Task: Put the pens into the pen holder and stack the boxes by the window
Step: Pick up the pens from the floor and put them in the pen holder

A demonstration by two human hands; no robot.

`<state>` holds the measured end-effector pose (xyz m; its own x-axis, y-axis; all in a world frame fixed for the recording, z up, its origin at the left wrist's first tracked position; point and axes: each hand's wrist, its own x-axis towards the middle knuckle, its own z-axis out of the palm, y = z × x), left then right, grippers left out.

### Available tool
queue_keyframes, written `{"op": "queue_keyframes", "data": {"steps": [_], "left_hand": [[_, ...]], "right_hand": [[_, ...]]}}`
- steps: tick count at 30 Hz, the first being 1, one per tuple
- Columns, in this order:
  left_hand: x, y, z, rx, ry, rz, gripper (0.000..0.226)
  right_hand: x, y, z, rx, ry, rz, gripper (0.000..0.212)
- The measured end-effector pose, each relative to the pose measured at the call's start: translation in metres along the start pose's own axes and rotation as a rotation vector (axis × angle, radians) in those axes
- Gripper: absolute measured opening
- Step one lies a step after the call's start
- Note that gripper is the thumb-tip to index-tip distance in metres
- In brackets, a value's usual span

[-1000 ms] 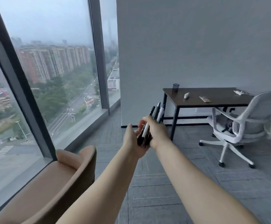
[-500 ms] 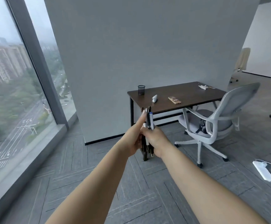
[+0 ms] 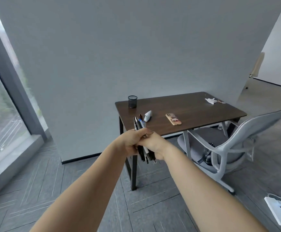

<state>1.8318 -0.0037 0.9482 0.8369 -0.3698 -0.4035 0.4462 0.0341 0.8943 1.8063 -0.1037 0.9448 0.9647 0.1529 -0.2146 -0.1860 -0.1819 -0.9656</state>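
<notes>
A: Closer now: since the earlier frame I've swung off the window, and the desk (image 3: 195, 113) fills the view. Both my left hand (image 3: 133, 141) and right hand (image 3: 153, 144) are clenched round the bundle of pens (image 3: 140, 125), held upright in front of the desk's near corner.

B: And the pen holder (image 3: 132, 101)?

A: Standing on the far left corner, well apart, so the drop isn't made yet.

B: Any writing?

A: None I can read; the phone (image 3: 173, 119) case is too small.
</notes>
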Motion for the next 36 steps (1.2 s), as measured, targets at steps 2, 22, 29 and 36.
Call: {"op": "queue_keyframes", "data": {"steps": [2, 22, 29, 36], "left_hand": [[0.045, 0.017, -0.004, 0.070, 0.003, -0.004, 0.011], [0.443, 0.191, -0.102, -0.101, 0.321, 0.134, 0.016], [0.561, 0.227, -0.127, -0.275, 0.543, 0.228, 0.024], [0.627, 0.224, -0.146, -0.357, 0.702, 0.282, 0.018]], "right_hand": [[0.039, -0.002, -0.019, 0.010, -0.025, 0.021, 0.028], [0.458, -0.055, -0.143, 0.160, -0.118, 0.190, 0.013], [0.603, -0.033, -0.190, 0.550, -0.162, 0.460, 0.057], [0.698, -0.034, -0.184, 0.905, -0.065, 0.512, 0.060]]}}
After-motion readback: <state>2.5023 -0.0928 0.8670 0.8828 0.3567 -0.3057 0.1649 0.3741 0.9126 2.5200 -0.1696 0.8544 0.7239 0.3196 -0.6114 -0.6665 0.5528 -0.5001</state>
